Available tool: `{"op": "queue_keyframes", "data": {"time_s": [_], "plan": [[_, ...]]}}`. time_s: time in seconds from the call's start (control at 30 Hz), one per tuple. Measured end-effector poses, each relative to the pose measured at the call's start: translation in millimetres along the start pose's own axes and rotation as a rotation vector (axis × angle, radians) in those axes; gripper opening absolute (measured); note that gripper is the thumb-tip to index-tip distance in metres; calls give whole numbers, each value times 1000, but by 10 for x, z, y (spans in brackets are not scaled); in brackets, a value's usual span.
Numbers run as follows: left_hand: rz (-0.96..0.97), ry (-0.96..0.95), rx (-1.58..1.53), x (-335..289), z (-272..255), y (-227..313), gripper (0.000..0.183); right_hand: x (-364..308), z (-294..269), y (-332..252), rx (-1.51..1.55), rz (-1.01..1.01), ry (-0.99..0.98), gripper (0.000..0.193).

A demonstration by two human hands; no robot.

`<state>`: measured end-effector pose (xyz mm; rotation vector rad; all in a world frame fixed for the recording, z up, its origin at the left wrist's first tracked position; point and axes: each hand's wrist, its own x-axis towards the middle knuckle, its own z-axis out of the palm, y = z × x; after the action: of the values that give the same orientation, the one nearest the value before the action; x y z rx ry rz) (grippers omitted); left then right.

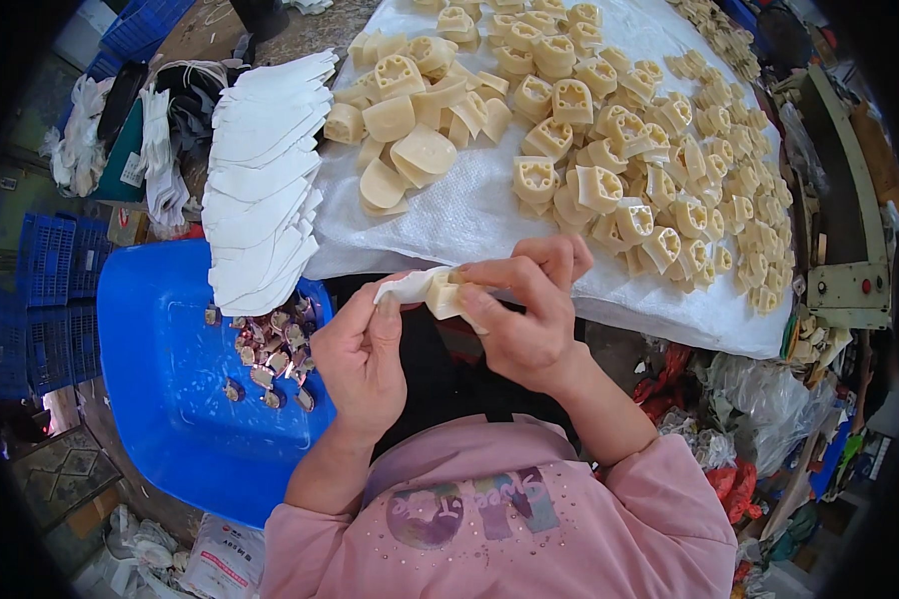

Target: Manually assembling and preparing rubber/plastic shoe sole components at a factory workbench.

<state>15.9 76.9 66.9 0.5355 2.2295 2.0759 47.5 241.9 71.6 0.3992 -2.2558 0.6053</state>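
My left hand [363, 361] pinches a small white flexible cover piece [407, 288] between thumb and fingers, in front of my chest. A cream plastic shoe heel [448, 298] is gripped in my right hand [531, 317], its hollowed side partly showing. The white piece meets the left side of this heel; my fingers hide how far it wraps around. Beyond my left hand, a fanned stack of white cover pieces [265, 180] overlaps the tub's far edge. Many similar cream heels [597, 188] lie heaped past my right hand, with a smaller pile [420, 153] farther left.
White woven sheeting [440, 225] covers the work surface. At left sits a blue tub [155, 424] holding several shiny purple-brown heels [277, 349]. Blue crates [55, 265] stand beyond it. A green metal machine frame [849, 285] and plastic bags [759, 399] are at the right.
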Motion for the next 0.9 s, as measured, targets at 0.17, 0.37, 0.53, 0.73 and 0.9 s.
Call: {"op": "queue_keyframes", "data": {"time_s": [0.17,0.37,0.53,0.73,0.9], "plan": [[-53,-58,168,1,30,28,21,91,-93,-99,-96,68,-286,23],[198,-83,281,8,117,-43,18,54,-58,-79,-66,96,-381,24],[438,-61,533,33,169,-52,21,21,11,6,-18,102,-341,24],[64,-134,72,20,39,-132,24,-61,54,148,235,167,-194,29],[269,-132,49,99,39,-300,17,-85,4,137,508,254,-219,28]]}}
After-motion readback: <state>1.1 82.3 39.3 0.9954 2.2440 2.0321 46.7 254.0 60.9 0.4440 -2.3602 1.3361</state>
